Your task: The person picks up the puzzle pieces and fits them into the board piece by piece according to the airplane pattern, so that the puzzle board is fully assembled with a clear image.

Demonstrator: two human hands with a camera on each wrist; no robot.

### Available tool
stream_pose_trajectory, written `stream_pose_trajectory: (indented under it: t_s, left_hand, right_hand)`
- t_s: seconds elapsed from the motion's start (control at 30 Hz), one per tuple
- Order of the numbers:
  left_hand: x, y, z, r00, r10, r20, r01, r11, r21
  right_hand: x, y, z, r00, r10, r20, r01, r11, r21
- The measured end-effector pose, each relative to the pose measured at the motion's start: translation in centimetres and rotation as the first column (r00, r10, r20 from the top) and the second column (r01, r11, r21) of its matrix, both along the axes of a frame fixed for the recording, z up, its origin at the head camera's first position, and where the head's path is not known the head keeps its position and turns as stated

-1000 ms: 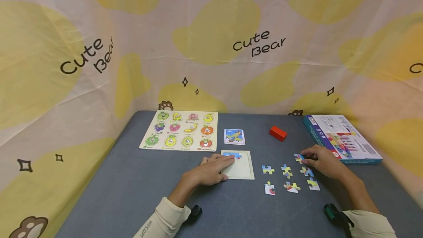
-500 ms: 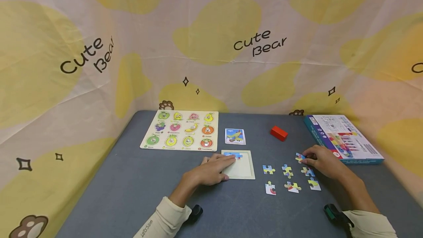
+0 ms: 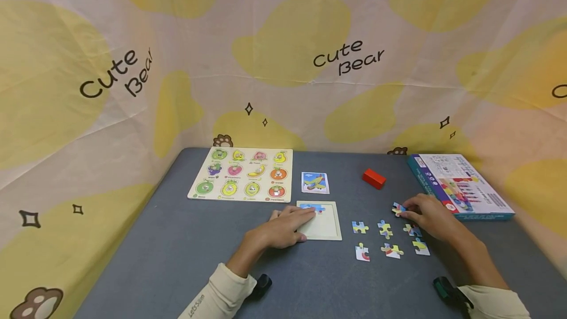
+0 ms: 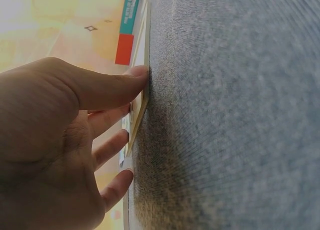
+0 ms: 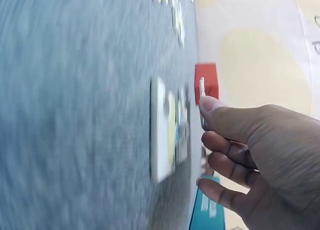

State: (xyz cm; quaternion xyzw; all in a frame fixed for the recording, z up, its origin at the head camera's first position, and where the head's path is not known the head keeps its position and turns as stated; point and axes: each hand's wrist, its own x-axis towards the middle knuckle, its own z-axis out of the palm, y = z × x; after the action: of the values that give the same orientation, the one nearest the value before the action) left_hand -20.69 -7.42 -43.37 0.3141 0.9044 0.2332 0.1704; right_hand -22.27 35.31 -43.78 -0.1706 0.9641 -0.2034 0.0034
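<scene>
My left hand [image 3: 283, 228] rests on the white puzzle tray [image 3: 328, 228], index finger stretched over its upper part. A strip of blue picture pieces [image 3: 319, 209] lies there inside the tray. In the left wrist view the thumb presses at the tray's near edge [image 4: 146, 90], the other fingers spread by its side. My right hand [image 3: 431, 213] pinches a puzzle piece [image 3: 397, 209] between thumb and fingers, and in the right wrist view this piece [image 5: 202, 86] stands edge-on above the table. Several loose pieces [image 3: 384, 229] lie below and left of the right hand.
Behind the tray lies an airplane picture card [image 3: 315, 183], with a fruit board [image 3: 239, 175] to its left. A red block [image 3: 373, 179] sits at the back right. A flat box [image 3: 460, 186] is just beyond the right hand. A patterned cloth [image 3: 283, 63] hangs behind the table.
The right hand has shifted slightly left with the piece, which has tilted and turned in its fingertips. My left hand has stayed on the tray.
</scene>
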Motion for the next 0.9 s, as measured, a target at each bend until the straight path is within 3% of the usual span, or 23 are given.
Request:
stream_pose_trajectory:
  t_s: [0.53,0.9]
  left_hand:
    - [-0.1,0.0,-0.2,1.000,-0.008,-0.016,0.008,1.000,-0.013]
    - [0.0,0.0,-0.2,1.000,-0.005,-0.015,0.005,1.000,-0.017]
  right_hand:
    - [-0.4,-7.1,0.8,0.999,0.053,-0.010,-0.053,0.998,0.032]
    - [-0.9,-11.1,0.4,0.993,0.109,-0.038,-0.108,0.994,0.030]
